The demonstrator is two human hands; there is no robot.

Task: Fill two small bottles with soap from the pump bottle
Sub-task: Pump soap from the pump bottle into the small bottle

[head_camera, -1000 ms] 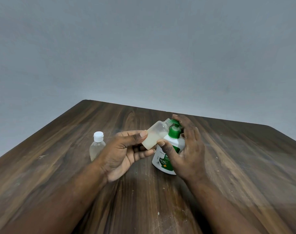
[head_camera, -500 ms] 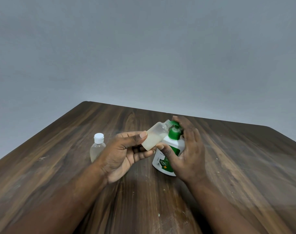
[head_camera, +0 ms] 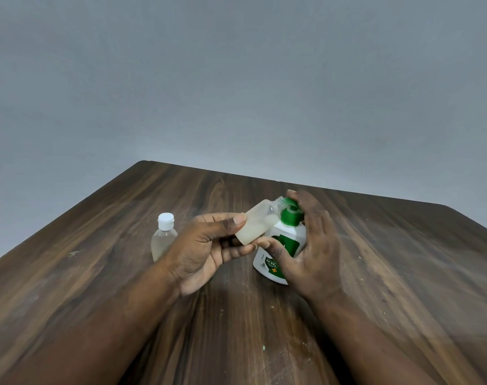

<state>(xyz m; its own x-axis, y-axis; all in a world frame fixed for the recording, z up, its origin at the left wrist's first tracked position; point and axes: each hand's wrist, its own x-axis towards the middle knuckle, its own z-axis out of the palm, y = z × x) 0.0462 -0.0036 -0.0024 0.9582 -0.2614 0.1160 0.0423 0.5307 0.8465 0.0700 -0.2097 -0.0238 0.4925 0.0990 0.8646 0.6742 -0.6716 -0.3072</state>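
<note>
My left hand (head_camera: 209, 245) holds a small uncapped translucent bottle (head_camera: 254, 225) tilted, its mouth up against the green pump head (head_camera: 291, 212) of the white pump bottle (head_camera: 275, 251). Whitish soap sits in the lower part of the small bottle. My right hand (head_camera: 310, 245) wraps the pump bottle, thumb on its front label and fingers over the pump top. A second small clear bottle (head_camera: 163, 237) with a white cap stands upright on the table, left of my left hand.
The dark wooden table (head_camera: 375, 273) carries only these bottles. Its far edge and back left corner lie close behind them. A plain grey wall rises beyond.
None of the bottles has shifted noticeably. My right thumb has slid slightly along the pump bottle's front; both hands keep their grips.
</note>
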